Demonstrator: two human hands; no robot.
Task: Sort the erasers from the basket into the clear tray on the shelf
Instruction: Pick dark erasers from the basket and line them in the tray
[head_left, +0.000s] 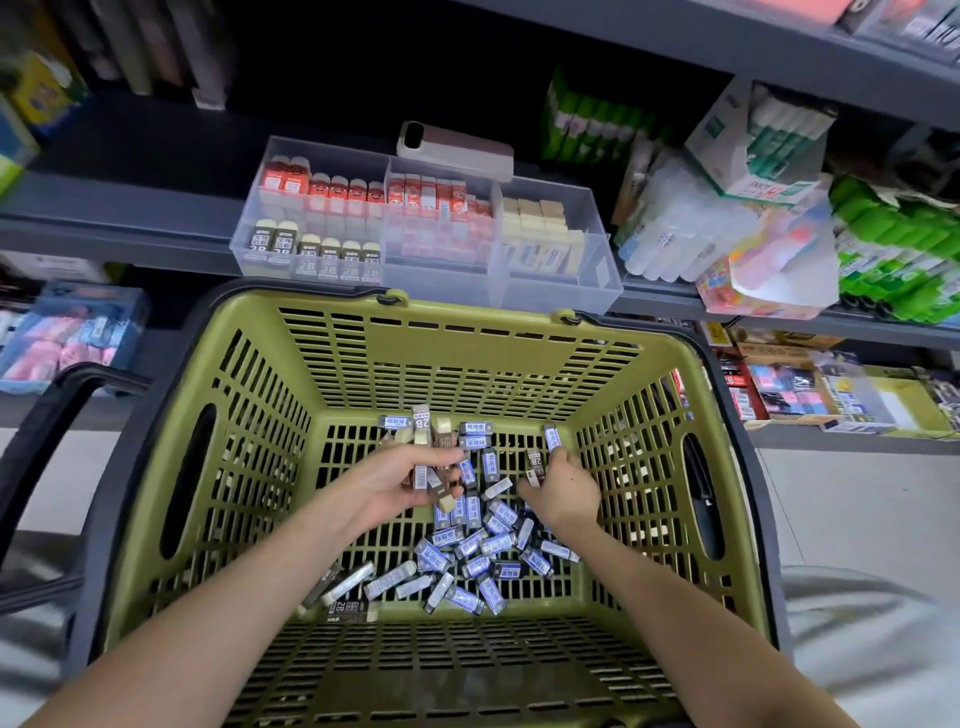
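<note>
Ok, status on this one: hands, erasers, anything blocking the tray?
Left hand holds a bunch of brown 2B erasers. Right hand grips two erasers. Blue-label erasers piled in basket. Clear tray open on top; phone behind it.

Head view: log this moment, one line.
left hand: grips brown-sleeved erasers | right hand: grips blue eraser, 2B eraser | basket: loose erasers on floor | clear tray: part-filled

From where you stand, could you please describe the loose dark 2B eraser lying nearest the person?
Look into the green basket, at the eraser pile on its floor. At the pile's near left corner lies the 2B eraser. Its dark sleeve reads 2B and shows a cream end, while its neighbours are mostly blue-and-white.
</note>
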